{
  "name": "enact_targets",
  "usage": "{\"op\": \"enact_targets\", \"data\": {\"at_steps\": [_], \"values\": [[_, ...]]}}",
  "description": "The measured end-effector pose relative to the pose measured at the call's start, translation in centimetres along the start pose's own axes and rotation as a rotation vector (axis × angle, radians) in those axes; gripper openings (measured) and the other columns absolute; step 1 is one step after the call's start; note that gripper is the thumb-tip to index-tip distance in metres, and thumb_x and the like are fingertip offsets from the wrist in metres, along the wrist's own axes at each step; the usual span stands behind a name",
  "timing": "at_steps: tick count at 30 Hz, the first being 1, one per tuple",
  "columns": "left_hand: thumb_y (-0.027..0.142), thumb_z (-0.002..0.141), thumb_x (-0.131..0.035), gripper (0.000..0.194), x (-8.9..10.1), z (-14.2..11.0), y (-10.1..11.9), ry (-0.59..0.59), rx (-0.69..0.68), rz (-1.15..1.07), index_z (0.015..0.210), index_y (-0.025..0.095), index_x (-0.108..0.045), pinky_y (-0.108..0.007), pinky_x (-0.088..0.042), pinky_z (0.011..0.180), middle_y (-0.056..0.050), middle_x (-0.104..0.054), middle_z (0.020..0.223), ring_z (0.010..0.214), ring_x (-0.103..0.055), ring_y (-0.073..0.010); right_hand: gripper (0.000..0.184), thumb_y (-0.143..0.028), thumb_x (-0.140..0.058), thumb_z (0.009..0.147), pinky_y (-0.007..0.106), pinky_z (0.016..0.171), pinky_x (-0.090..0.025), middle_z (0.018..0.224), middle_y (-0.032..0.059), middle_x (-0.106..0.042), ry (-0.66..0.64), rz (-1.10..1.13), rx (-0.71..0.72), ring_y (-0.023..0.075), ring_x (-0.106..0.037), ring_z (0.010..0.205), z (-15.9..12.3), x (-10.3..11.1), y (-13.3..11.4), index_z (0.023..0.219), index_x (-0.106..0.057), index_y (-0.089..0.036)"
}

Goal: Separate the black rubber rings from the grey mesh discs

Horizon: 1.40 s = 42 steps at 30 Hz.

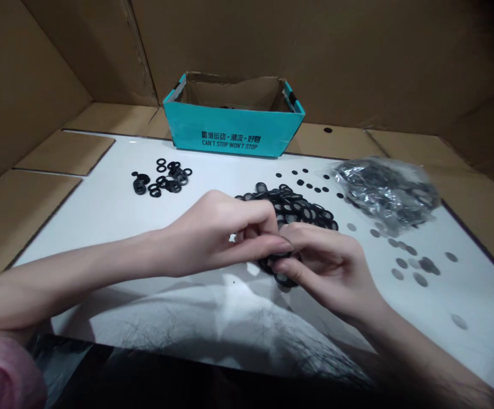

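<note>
My left hand (233, 230) and my right hand (327, 261) meet over a pile of black rings (298, 207), many with grey discs in their centres. Both are closed in a pinch, thumbs nearly touching, on a small black ring (281, 257) that the fingers mostly cover. More rings from the pile show beneath the right thumb. Off to the left lies a smaller group of open black rings (174, 177), with some dark discs among them. Small loose discs (401, 263), grey and black, are scattered to the right of my right hand.
A turquoise cardboard box (233, 129) stands at the back of the white table surface (114, 227). On the right, a clear plastic bag (389, 193) holds many dark pieces. Cardboard walls (336, 62) enclose the back and sides. One black disc (328, 130) rests on the rear cardboard.
</note>
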<state>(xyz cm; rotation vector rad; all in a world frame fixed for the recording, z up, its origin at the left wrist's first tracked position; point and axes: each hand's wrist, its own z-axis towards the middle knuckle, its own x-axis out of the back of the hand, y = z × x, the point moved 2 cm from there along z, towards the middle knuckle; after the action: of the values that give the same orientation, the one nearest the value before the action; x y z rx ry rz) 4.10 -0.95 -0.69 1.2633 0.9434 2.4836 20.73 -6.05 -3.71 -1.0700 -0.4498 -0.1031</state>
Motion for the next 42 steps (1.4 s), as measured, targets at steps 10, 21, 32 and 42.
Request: {"op": "enact_targets", "data": {"at_steps": [10,21,32,42], "values": [[0.012,0.089,-0.057,0.014,0.8,0.2,0.1,-0.246,0.061,-0.107,0.075,0.013,-0.057,-0.010,-0.039,0.054,0.003,-0.063,0.063,0.055,-0.053,-0.0027,0.012,-0.016,-0.067,0.083,0.022,0.050,-0.043,0.061,-0.0009,-0.062,-0.013,0.014,0.058,0.0091,-0.056,0.057,-0.1,-0.2,-0.1,0.071,-0.063,-0.017],[0.017,0.090,-0.059,0.016,0.6,0.4,-0.1,-0.222,0.052,-0.227,0.076,0.011,-0.059,-0.011,-0.040,0.054,0.003,-0.059,0.063,0.056,-0.052,-0.0030,0.011,-0.018,-0.069,0.082,0.023,0.052,-0.046,0.063,-0.0006,-0.064,0.013,0.036,0.090,0.0093,-0.058,0.058,-0.1,0.0,-0.4,0.072,-0.064,-0.018],[0.011,0.089,-0.056,0.014,1.5,0.5,0.2,-0.376,0.077,-0.120,0.075,0.013,-0.059,-0.013,-0.037,0.053,0.005,-0.057,0.062,0.055,-0.047,-0.0033,0.013,-0.016,-0.065,0.084,0.023,0.053,-0.045,0.063,-0.0001,-0.062,0.004,0.004,0.072,0.0097,-0.057,0.058,-0.4,-0.6,-0.2,0.072,-0.061,-0.018],[0.021,0.088,-0.060,0.011,0.8,0.2,-0.5,-0.226,0.229,-0.219,0.083,0.011,-0.062,-0.014,-0.045,0.058,0.000,-0.065,0.072,0.065,-0.058,-0.0065,0.016,-0.012,-0.054,0.089,0.025,0.054,-0.039,0.063,-0.0004,-0.052,0.025,-0.142,0.148,0.0105,-0.047,0.059,-0.2,-0.2,0.1,0.074,-0.054,-0.019]]}}
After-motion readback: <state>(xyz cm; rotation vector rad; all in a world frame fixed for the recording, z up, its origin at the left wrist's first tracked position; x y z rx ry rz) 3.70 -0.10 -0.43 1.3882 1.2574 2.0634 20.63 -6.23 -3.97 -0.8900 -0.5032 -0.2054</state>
